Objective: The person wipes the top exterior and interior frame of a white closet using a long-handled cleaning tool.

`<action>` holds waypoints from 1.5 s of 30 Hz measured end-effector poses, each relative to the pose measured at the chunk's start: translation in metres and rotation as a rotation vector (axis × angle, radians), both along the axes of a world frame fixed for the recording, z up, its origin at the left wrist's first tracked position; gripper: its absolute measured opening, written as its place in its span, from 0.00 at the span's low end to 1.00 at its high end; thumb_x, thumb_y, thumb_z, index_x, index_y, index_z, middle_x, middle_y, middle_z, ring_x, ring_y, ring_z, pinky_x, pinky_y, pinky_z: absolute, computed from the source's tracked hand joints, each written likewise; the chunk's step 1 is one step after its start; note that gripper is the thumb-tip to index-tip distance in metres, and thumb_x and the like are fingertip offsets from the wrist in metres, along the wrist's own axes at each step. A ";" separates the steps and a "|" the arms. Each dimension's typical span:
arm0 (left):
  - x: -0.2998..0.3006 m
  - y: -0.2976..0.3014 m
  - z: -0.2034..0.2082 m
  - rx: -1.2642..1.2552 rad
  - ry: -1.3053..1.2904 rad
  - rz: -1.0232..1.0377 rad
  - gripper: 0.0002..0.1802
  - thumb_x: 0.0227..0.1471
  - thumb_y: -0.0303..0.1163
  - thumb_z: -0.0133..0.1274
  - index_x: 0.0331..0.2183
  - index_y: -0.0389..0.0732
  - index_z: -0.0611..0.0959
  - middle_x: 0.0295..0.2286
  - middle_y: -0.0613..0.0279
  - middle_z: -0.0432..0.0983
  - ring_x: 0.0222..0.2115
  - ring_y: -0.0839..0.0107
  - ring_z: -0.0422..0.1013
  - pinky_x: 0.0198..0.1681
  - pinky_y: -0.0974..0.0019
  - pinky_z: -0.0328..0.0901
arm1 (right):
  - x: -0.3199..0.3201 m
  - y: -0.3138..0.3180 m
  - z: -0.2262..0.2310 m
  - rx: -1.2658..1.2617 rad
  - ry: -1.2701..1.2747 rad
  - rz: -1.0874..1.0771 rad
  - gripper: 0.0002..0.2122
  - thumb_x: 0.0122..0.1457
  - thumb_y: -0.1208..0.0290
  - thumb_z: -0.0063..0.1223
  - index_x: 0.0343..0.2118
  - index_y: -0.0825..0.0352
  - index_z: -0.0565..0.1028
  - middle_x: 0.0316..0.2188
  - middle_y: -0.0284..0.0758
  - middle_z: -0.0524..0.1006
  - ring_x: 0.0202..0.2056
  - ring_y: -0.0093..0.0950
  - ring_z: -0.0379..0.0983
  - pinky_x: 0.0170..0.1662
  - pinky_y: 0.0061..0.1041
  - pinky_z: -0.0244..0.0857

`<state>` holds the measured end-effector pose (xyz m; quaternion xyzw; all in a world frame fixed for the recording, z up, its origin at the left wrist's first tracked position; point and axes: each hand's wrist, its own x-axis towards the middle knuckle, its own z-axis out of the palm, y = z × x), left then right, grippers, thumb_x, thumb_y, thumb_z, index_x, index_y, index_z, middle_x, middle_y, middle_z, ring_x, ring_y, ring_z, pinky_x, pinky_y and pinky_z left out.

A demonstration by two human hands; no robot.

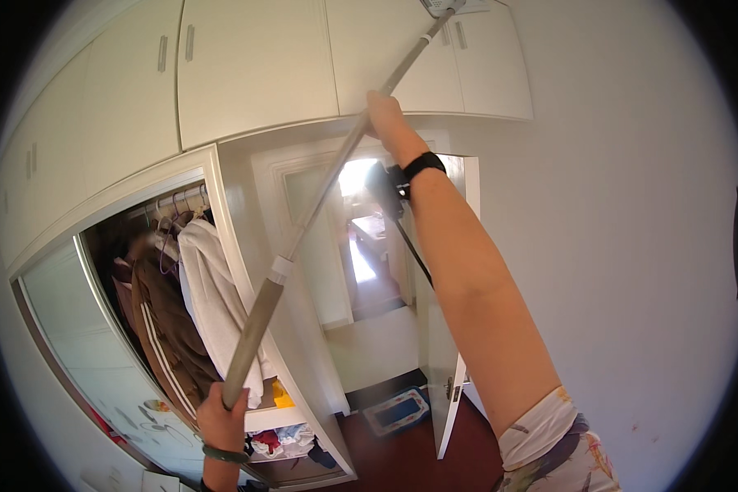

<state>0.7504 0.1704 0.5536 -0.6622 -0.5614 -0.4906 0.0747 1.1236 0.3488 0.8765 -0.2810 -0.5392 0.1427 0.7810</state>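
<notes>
A long pole slants up and to the right across the view, with a thick grey-brown grip at its lower end and a thin metal shaft above. My left hand, low in the view, is closed round the bottom of that grip. Raised high, my right hand is wrapped round the upper shaft. At the pole's top end a flat whitish head shows in part near the upper cabinet doors. The picture's edge cuts it off, so I cannot tell its kind.
Cream upper cabinets run along the top. Below left, an open wardrobe holds hanging jackets and folded clothes. A white door stands ajar by a doorway with a blue mat. A plain wall rises at right.
</notes>
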 end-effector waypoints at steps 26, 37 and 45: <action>-0.112 -0.118 -0.218 -0.214 -0.510 -0.006 0.20 0.44 0.39 0.58 0.32 0.30 0.77 0.23 0.48 0.74 0.23 0.65 0.69 0.28 0.60 0.63 | -0.300 -0.042 -0.137 0.053 -0.335 0.046 0.17 0.53 0.64 0.43 0.32 0.78 0.60 0.24 0.56 0.70 0.28 0.49 0.70 0.34 0.40 0.63; -0.079 -0.116 -0.208 -0.340 -0.392 -0.034 0.27 0.44 0.49 0.53 0.33 0.31 0.76 0.23 0.39 0.73 0.27 0.46 0.71 0.28 0.54 0.63 | -0.220 -0.044 -0.142 0.010 -0.333 0.114 0.16 0.53 0.63 0.43 0.31 0.77 0.63 0.23 0.51 0.71 0.27 0.43 0.70 0.33 0.37 0.62; -0.044 -0.084 -0.157 -0.479 -0.214 0.018 0.23 0.45 0.46 0.54 0.34 0.34 0.75 0.25 0.43 0.73 0.27 0.45 0.69 0.29 0.52 0.62 | -0.131 -0.066 -0.107 -0.029 -0.288 0.032 0.16 0.52 0.63 0.44 0.30 0.76 0.64 0.22 0.45 0.72 0.25 0.33 0.70 0.29 0.30 0.63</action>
